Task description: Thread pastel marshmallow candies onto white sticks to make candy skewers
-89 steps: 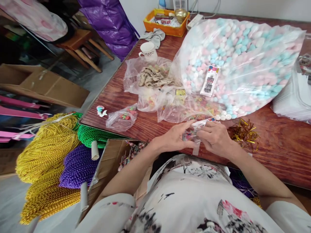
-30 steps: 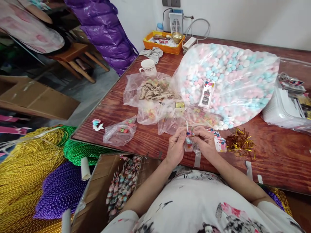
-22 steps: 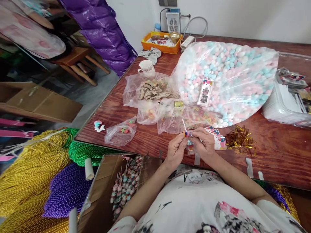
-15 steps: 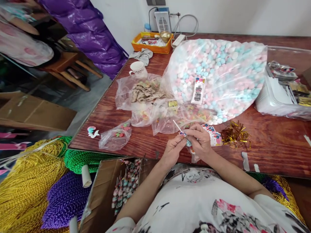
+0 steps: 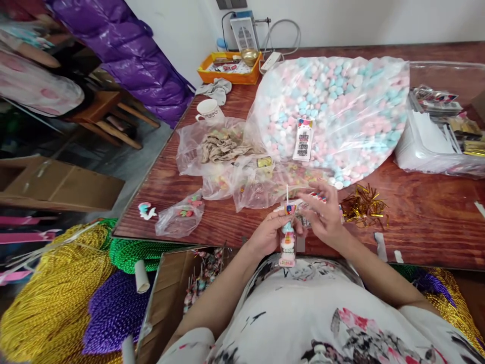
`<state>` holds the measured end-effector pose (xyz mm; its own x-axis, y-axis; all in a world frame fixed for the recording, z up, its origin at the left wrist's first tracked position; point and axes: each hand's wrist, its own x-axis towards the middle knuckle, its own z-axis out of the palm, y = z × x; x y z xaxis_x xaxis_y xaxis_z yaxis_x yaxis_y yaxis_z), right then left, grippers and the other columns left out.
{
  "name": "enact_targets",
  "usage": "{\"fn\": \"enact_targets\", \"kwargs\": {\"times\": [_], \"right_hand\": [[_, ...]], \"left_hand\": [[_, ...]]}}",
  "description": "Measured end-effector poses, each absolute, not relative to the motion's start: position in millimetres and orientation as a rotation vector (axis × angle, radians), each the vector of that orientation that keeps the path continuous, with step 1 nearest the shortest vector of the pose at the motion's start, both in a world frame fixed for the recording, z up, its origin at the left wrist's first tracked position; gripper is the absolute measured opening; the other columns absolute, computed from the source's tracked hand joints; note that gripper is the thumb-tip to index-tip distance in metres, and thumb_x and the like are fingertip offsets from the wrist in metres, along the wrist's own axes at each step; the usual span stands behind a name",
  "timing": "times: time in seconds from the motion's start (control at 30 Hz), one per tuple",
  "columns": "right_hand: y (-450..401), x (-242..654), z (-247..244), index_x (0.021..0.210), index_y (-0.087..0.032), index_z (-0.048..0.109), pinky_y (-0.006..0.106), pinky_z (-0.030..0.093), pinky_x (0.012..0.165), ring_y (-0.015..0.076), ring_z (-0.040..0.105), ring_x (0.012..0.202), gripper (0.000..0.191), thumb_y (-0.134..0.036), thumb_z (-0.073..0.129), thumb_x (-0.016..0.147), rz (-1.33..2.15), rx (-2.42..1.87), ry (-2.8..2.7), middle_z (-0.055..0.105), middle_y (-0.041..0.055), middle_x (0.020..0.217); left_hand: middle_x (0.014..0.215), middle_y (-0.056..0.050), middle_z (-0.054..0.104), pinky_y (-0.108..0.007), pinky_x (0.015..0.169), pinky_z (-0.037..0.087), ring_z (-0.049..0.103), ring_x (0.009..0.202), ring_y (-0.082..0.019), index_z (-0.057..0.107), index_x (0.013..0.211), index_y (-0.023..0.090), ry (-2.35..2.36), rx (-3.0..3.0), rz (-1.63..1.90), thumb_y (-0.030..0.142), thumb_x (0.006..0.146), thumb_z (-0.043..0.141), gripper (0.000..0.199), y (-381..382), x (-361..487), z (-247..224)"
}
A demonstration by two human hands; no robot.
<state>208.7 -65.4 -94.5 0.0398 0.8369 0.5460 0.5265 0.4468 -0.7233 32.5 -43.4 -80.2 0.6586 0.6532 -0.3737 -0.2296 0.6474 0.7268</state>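
Observation:
Between the thumb and fingers of my left hand (image 5: 268, 231) is a marshmallow stick (image 5: 288, 247) in a clear wrapper, its white stick pointing up and the wrapped stack hanging below. The stack has pale blue, white and pink pieces and a colourful band near the top. My right hand (image 5: 325, 216) is off it, just to the right, fingers spread and apart. Partly under that hand lie printed cards (image 5: 303, 218). A heap of gold twist ties (image 5: 364, 206) sits just beyond its right side.
A large clear bag of pastel marshmallows (image 5: 341, 106) has a printed card (image 5: 303, 140) on top. Further left are small candy bags (image 5: 181, 215), a cloth (image 5: 223, 147) and a mug (image 5: 209, 111). A plastic bin (image 5: 420, 156) stands right. Below the table edge, a carton (image 5: 162, 298) holds wrapped sticks.
My right hand has let go of the marshmallow stick and opened to the right. My left hand keeps it, now turned upright with its stack in plain view. The camera view has shifted slightly.

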Motion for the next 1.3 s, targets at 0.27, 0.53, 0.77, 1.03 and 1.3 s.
{"fn": "enact_targets", "kwargs": {"times": [0.27,0.53,0.77,1.03,1.3], "right_hand": [[-77.7,245.0,-83.1,0.11,-0.023,0.069,0.051,0.028,0.104,0.0233,0.054,0.117,0.023,-0.016,0.057,0.092,-0.336,-0.559,-2.445,0.071,0.0043,0.113],[-84.1,216.7,-101.4,0.07,-0.016,0.062,0.04,0.031,0.081,0.0188,0.052,0.076,0.017,-0.008,0.053,0.083,0.289,-1.156,-2.505,0.063,0.0029,0.069],[-88.6,212.1,-103.6,0.087,-0.02,0.069,0.038,0.031,0.081,0.0214,0.055,0.096,0.016,-0.02,0.053,0.09,0.423,-1.538,-2.347,0.072,0.0043,0.09],[-109.6,226.0,-107.8,0.079,-0.02,0.064,0.047,0.024,0.091,0.0181,0.052,0.099,0.025,-0.015,0.047,0.097,-0.271,-1.099,-2.28,0.067,-0.0013,0.081],[-116.3,237.8,-109.7,0.106,-0.028,0.063,0.047,0.025,0.093,0.0177,0.051,0.104,0.02,-0.022,0.046,0.099,-0.177,-1.131,-2.365,0.069,0.0001,0.101]], "left_hand": [[0.052,-0.002,0.055,-0.033,0.056,0.051,0.059,0.051,-0.018,0.056,0.061,0.013,0.407,0.651,0.07,0.044,0.068,0.075,0.037,-58.4,27.1,-98.3],[0.082,-0.008,0.063,-0.034,0.077,0.046,0.057,0.079,-0.02,0.058,0.081,0.015,0.879,2.284,-0.021,0.019,0.088,0.044,0.017,-62.6,19.2,-78.3],[0.079,-0.008,0.066,-0.031,0.072,0.045,0.058,0.075,-0.02,0.065,0.084,0.016,0.879,2.606,0.322,0.021,0.09,0.043,0.023,-52.6,18.1,-103.4],[0.052,0.003,0.052,-0.02,0.044,0.029,0.038,0.043,-0.007,0.058,0.067,0.016,0.809,1.117,-0.157,0.05,0.082,0.061,0.038,-31.3,20.4,-103.0],[0.054,-0.001,0.058,-0.023,0.049,0.037,0.047,0.046,-0.01,0.061,0.068,0.014,0.771,0.835,-0.123,0.042,0.071,0.075,0.032,-33.4,21.1,-105.8]]}}
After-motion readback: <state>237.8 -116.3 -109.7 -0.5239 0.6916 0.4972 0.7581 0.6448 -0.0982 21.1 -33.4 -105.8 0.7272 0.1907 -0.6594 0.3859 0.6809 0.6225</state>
